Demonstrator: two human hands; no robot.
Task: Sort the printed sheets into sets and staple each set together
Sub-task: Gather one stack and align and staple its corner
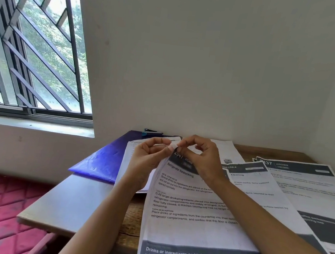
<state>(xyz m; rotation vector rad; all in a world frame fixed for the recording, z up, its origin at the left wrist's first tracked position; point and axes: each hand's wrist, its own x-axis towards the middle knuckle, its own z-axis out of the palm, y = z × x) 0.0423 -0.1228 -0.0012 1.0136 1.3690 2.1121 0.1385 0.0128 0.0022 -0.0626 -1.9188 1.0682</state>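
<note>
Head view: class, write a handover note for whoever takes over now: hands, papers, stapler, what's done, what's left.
Left hand and right hand: both pinch the top corner of the Refrigerator Restocking sheet.
Stapler: untouched by the wall, behind the blue folder.
Cleaning sheet and Kitchen pile lie to the right; another pile under the left hand.
Done: papers spread out; no staple visible.
Left: finish sorting, staple each set.
</note>
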